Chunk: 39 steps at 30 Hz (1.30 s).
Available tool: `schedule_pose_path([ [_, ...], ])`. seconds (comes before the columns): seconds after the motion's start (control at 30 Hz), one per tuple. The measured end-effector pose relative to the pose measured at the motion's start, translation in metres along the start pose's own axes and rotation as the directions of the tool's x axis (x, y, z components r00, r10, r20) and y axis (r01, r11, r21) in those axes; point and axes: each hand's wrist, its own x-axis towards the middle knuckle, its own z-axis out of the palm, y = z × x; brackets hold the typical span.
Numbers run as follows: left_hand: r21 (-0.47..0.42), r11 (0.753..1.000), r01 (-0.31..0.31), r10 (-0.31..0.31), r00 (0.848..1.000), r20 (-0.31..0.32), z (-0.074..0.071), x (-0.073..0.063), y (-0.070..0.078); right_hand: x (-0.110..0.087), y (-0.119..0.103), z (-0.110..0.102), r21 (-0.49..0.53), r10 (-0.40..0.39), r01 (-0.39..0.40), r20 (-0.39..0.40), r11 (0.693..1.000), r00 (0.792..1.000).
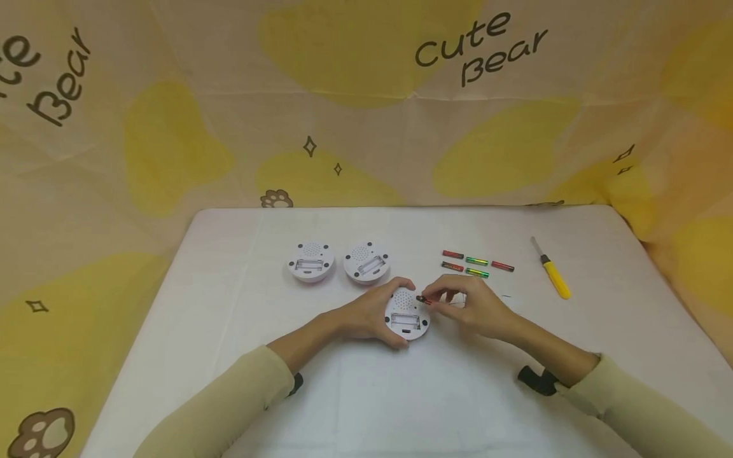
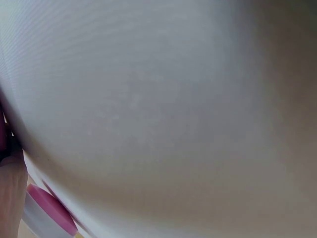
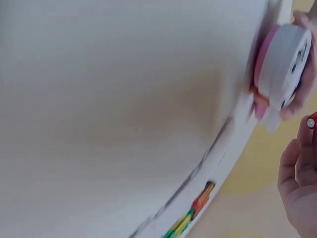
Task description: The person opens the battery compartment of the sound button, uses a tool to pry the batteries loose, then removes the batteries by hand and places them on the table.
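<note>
My left hand (image 1: 369, 313) grips a round white device (image 1: 404, 338) with a pink side, its underside turned up. That underside shows speaker holes, dark round feet and an uncovered battery compartment (image 1: 405, 320) with no battery in it. Just right of the device, my right hand (image 1: 472, 305) pinches a small red and black battery (image 1: 424, 299) between thumb and fingertips. In the right wrist view the battery's end (image 3: 311, 122) shows at the fingertips, apart from the device (image 3: 285, 64). The left wrist view catches only the edge of my left hand (image 2: 12, 193).
Two similar white devices, one at left (image 1: 310, 275) and one nearer the middle (image 1: 366, 272), lie underside up behind my left hand. Several red batteries (image 1: 452, 254) and green batteries (image 1: 476, 261) lie behind my right hand. A yellow-handled screwdriver (image 1: 554, 277) lies farther right on the white table (image 1: 240, 394).
</note>
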Motion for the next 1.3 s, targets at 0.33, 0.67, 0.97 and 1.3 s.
schedule_pose_path([
  [0.33, -0.006, 1.0, 0.027, -0.027, 1.0, -0.002, 0.001, 0.0, 0.0, -0.017, 0.026, -0.046, -0.132, 0.027, -0.041, -0.107, 0.99, 0.994],
  [0.67, -0.01, 1.0, 0.026, -0.026, 1.0, 0.0, 0.001, -0.001, 0.001, -0.029, 0.044, -0.079, -0.269, 0.05, -0.102, -0.192, 0.958, 0.98],
  [0.97, 0.002, 1.0, 0.015, -0.015, 1.0, -0.006, 0.001, -0.001, 0.001, -0.037, 0.065, -0.085, -0.33, 0.117, -0.176, -0.191, 0.928, 0.975],
  [1.3, 0.045, 0.999, 0.021, -0.02, 0.999, -0.03, 0.002, -0.001, 0.005, -0.041, 0.077, -0.086, -0.35, 0.228, -0.267, -0.149, 0.898, 0.962],
])
